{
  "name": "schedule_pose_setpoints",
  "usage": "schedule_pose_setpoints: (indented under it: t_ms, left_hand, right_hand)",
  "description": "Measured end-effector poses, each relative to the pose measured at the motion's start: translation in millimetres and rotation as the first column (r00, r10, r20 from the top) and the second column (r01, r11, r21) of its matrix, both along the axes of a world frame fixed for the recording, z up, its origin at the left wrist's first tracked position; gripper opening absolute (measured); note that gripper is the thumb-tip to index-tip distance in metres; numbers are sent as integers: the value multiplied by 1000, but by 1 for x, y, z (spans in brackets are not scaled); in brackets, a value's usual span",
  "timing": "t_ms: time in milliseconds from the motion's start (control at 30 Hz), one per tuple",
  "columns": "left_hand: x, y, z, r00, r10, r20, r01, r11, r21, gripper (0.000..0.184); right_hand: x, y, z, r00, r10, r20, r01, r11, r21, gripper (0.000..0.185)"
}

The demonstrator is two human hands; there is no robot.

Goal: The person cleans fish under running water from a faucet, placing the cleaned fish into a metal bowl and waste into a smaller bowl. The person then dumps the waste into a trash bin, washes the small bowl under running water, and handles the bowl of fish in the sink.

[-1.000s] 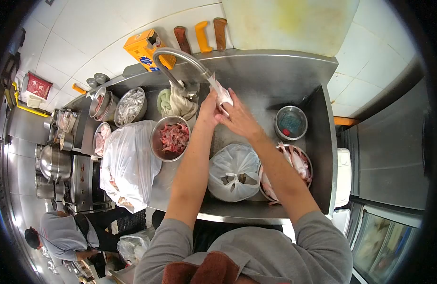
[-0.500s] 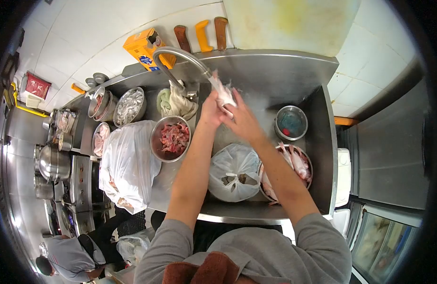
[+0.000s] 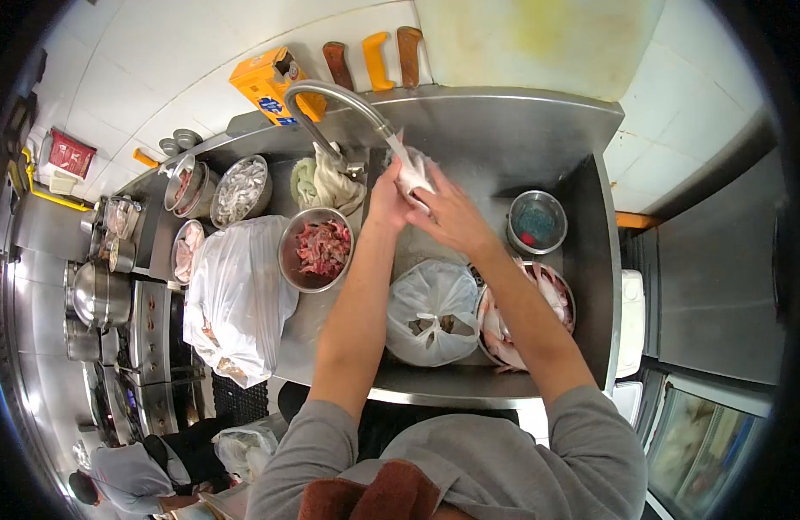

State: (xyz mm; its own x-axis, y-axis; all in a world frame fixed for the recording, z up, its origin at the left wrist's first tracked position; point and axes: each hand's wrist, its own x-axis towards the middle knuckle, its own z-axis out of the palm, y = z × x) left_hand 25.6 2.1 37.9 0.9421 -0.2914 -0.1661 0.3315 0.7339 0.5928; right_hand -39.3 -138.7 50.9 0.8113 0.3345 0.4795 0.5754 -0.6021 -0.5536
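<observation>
- We are finding the pale fish between both hands, over the sink; blur is softening its outline.
- Long axis: we are reading it as pointing away from the wrists — its far end is jutting past the fingers, leaning slightly left, just below the tap spout, where water appears to be falling.
- Left hand: we are seeing it curling snugly round the fish's left side, tips partly hidden.
- Right hand: we are seeing its bent fingers gripping the right flank and near end; the exact finger gap we are not able to tell.
- Nearer hand: we are calling it even — both are touching the fish.
- Around the fingers: we are noting a steel bowl of red scraps to their left; behind them, wrist side, a tied plastic bag; right of that bag, other fish.
</observation>
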Motion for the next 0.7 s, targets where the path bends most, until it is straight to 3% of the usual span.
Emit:
schedule_pose_setpoints:
  t_ms: [33,167,233,267,333,367,433,567,633,700]
  left_hand:
    - [2,1,-4,1000,-1,-2,1,1000,2,30]
    - [7,5,-5,1000,0,-21,2,997,78,29]
    - [7,11,8,999,-42,-25,43,999,19,29]
    - [4,8,12,999,47,-9,-46,995,84,29]
    - [-1,7,13,997,67,-30,-64,995,70,26]
    - [-1,6,14,995,81,-49,-79,995,54,25]
    - [-5,4,15,996,63,-58,-62,997,35,26]
    - [1,4,13,996,87,-10,-87,996,18,29]
    - [-2,5,16,999,47,5,-47,999,24,30]
    - [-3,6,18,1000,7,22,-8,1000,30,31]
  right_hand:
    - [-1,3,5,995,-23,-95,22,1000,-22,46]
    - [1,7,0,984,68,-166,-58,996,61,45]
    - [-4,5,-6,996,92,4,-92,984,153,42]
    - [-1,3,-8,995,96,5,-96,984,152,42]
    - [7,0,-12,976,219,0,-201,894,401,34]
    - [12,2,-14,976,217,4,-200,894,400,34]
    - [18,7,-16,978,152,-139,-61,858,510,26]
    - [25,8,-12,994,92,-61,-55,895,442,17]
    - [30,8,-6,978,-43,206,-11,966,258,16]
    - [29,10,-1,984,-32,173,-22,952,305,15]
